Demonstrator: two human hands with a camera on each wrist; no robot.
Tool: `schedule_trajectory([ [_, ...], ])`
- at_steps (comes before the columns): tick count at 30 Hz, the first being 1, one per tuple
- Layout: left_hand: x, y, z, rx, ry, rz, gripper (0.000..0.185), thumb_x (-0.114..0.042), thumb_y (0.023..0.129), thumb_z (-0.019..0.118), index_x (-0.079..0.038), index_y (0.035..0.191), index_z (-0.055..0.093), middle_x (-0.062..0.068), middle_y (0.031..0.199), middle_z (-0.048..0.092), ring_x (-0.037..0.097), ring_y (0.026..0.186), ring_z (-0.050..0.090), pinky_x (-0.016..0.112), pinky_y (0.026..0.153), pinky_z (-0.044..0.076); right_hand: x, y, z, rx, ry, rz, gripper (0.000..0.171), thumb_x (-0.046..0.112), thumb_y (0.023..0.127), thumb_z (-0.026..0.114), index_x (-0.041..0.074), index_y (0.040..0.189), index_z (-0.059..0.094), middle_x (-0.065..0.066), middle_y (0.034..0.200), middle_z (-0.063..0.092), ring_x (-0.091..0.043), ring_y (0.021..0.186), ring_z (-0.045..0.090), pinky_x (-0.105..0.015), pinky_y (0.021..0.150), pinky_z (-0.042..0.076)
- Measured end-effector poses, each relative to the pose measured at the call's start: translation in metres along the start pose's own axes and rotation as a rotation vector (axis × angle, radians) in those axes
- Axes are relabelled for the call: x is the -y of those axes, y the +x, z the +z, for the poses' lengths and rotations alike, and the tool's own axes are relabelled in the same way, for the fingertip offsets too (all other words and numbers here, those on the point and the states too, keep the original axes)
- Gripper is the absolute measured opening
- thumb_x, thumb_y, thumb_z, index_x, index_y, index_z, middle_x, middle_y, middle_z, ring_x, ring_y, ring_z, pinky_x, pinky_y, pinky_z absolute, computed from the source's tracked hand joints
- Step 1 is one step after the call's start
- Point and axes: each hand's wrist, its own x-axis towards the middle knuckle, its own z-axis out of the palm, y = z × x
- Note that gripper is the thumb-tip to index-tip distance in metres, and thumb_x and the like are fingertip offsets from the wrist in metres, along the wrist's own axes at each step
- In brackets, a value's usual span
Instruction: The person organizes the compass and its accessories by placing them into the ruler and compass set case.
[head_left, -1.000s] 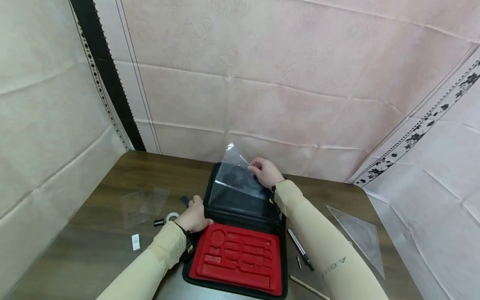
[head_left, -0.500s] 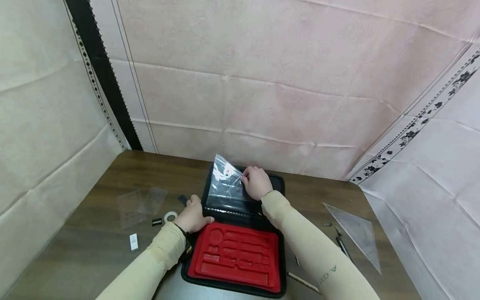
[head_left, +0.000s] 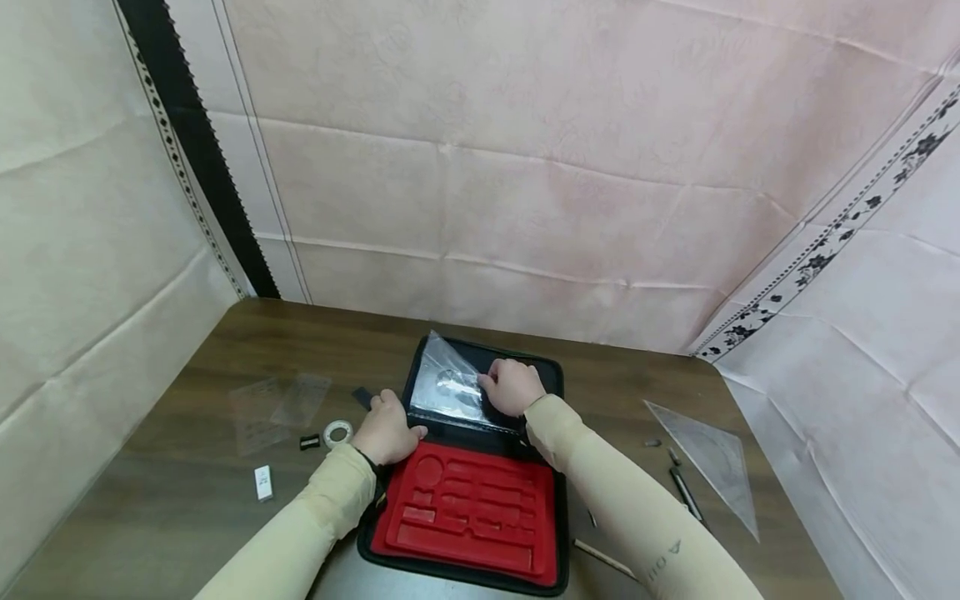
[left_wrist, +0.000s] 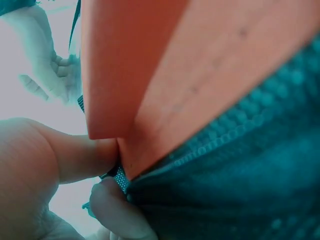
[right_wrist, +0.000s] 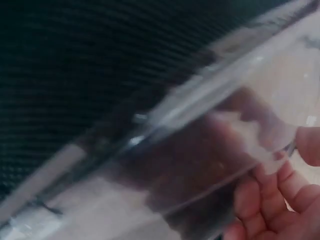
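- Pinched between thumb and fingertips of the right hand (head_left: 512,387) was the slanting edge of a clear plastic sheet (head_left: 445,393); the right wrist view showed the film caught there.
- From that pinch, the sheet spread leftward over the black lid (head_left: 547,377) of the unfolded case (head_left: 562,533), leaving the right part of the lid uncovered.
- Its slanting edge ran from a pointed corner at the lid's far left down to the right fingertips, while its near edge followed the hinge side of the lid. Whether the sheet was fastened along that near edge could not be told.
- As a judgement, the relation that mattered most was this one: sheet to the left of the grip, slanting edge ending in it, so that any pull would act from the right.
- Gripping the case's left side near the hinge, the left hand (head_left: 388,429) had its thumb beside the corner of the red tray (head_left: 465,508).
- Nearer to the sheet was the right hand, which touched it; the left hand lay just beyond its near left corner, better placed, seemingly, to steady the case.
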Motion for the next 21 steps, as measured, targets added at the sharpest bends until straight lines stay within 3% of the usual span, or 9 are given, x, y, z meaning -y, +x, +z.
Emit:
schedule_trajectory([
  [5,0.001,0.002,0.001,-0.003,0.009,-0.004,0.076,-0.028,0.085,0.074,0.016,0.128,0.03,0.032,0.112,0.044,0.038,0.091,0.058,0.051,0.082,0.049,0.004,0.001,0.001,-0.002,0.044,0.015,0.025,0.039,0.097,0.056,0.017,0.086,0.063,0.005,0.075,0.056,-0.015,0.074,0.053,-0.04,0.081,0.035],
  [8,0.0,0.001,0.0,0.0,0.011,-0.009,0.076,-0.028,0.085,0.075,0.017,0.128,0.03,0.032,0.113,0.044,0.038,0.092,0.058,0.051,0.083,0.049,0.009,0.005,0.001,0.029,0.138,0.02,0.022,0.035,0.098,0.056,0.015,0.102,0.063,0.004,0.083,0.059,-0.015,0.079,0.056,-0.042,0.085,0.034],
  [12,-0.003,0.001,0.001,0.011,0.005,-0.021,0.078,-0.028,0.085,0.074,0.016,0.13,0.029,0.033,0.116,0.043,0.039,0.095,0.058,0.051,0.084,0.048,0.016,0.011,0.001,0.066,0.213,0.015,0.031,0.034,0.097,0.058,0.014,0.121,0.06,0.002,0.097,0.061,-0.016,0.091,0.057,-0.045,0.092,0.033],
  [21,-0.002,0.003,0.0,0.006,0.032,-0.006,0.077,-0.029,0.085,0.074,0.017,0.129,0.03,0.033,0.114,0.043,0.04,0.095,0.058,0.05,0.084,0.048,0.017,0.012,0.004,0.087,0.234,0.063,0.026,0.036,0.092,0.064,0.013,0.104,0.068,0.006,0.09,0.064,-0.014,0.088,0.058,-0.045,0.091,0.029],
])
